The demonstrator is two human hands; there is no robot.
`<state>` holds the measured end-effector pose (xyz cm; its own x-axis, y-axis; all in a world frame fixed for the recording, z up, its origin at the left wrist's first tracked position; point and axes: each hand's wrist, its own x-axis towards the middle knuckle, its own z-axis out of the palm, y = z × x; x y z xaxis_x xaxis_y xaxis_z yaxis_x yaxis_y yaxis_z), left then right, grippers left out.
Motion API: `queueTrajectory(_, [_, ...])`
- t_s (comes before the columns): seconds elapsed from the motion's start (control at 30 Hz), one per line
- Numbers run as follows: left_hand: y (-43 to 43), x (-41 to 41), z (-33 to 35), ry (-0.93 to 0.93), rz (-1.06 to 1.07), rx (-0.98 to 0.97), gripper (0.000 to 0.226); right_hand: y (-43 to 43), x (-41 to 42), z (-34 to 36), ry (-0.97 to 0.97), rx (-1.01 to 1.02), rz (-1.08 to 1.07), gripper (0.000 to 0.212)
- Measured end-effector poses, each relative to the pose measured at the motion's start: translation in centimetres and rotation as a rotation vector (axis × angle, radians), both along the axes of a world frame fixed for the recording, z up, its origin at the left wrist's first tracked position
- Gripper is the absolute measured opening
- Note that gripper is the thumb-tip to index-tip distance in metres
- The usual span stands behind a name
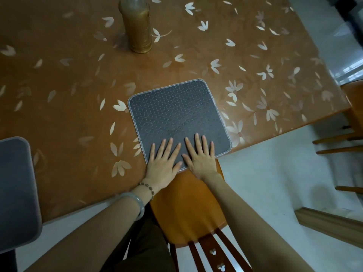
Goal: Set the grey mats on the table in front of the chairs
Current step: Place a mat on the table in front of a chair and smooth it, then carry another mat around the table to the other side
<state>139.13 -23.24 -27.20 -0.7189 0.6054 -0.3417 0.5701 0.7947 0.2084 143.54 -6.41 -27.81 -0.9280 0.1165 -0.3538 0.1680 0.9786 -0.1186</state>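
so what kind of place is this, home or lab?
Most likely a home dining room: a table under a brown flower-print cover, wooden chairs pushed up to it, a grey mat flat under both hands, and a pale tiled floor.

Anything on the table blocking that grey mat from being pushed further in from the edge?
Nothing visible. Both hands, left hand and right hand, lie flat on the grey mat; the tablecloth beyond it is bare up to the bottle, which stands well clear.

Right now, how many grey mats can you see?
2. One grey mat lies at the table edge under both hands, before the chair; a second mat, cut off, sits at far left.
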Motion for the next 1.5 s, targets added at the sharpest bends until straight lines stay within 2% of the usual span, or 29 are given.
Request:
queueTrajectory(0.1, [-1.3, -1.0, 1.3, -0.030, -0.033, -0.006, 0.067, -0.1, -1.0, 1.6, -0.099, 0.014, -0.017, 0.063])
queueTrajectory(0.2, [-4.3, -2.1, 2.8, -0.096, 0.028, 0.072, 0.070, -1.4, -2.9, 4.7, -0.213, -0.019, -0.106, 0.063])
queueTrajectory(0.33, [-10.4, -3.4, 6.2, -0.323, 0.174, 0.362, 0.071, -6.9, -4.7, 10.1, -0.151, -0.385, -0.219, 0.059])
queueTrajectory(0.43, [-16.4, -3.7, 9.9, -0.503, 0.372, 0.633, 0.055, -13.6, -5.2, 14.1, -0.059, -0.663, -0.244, 0.063])
queueTrajectory(0.57, [-25.3, -3.2, 13.6, -0.622, 0.509, 0.836, 0.044, -22.3, -4.7, 18.3, -0.078, -0.912, -0.245, 0.067])
queueTrajectory(0.67, [-33.0, -1.8, 15.7, -0.608, 0.531, 0.882, 0.047, -28.3, -3.9, 20.7, -0.146, -0.917, -0.142, 0.067])
queueTrajectory(0.77, [-40.6, 0.3, 17.4, -0.547, 0.578, 0.943, 0.050, -34.1, -2.9, 22.2, -0.116, -0.938, -0.101, 0.066])
queueTrajectory(0.87, [-46.9, 2.3, 18.2, -0.492, 0.640, 0.983, 0.059, -39.5, -1.6, 22.8, 0.004, -1.049, -0.113, 0.064])
queueTrajectory(1.0, [-53.7, 3.7, 17.5, -0.453, 0.694, 1.012, 0.062, -44.9, 0.2, 21.8, 0.262, -1.227, -0.203, 0.053])
queueTrajectory(1.13, [-57.4, 3.5, 15.3, -0.448, 0.767, 1.015, 0.063, -47.5, 1.2, 19.5, 0.360, -1.253, -0.318, 0.056])
queueTrajectory(1.4, [-60.1, 0.7, 7.5, -0.389, 1.036, 0.811, 0.076, -47.3, -1.5, 13.9, 0.238, -1.095, -0.435, 0.062])
queueTrajectory(1.5, [-60.4, -0.4, 6.0, -0.380, 1.069, 0.841, 0.072, -46.6, -3.4, 11.4, 0.157, -1.024, -0.462, 0.064])
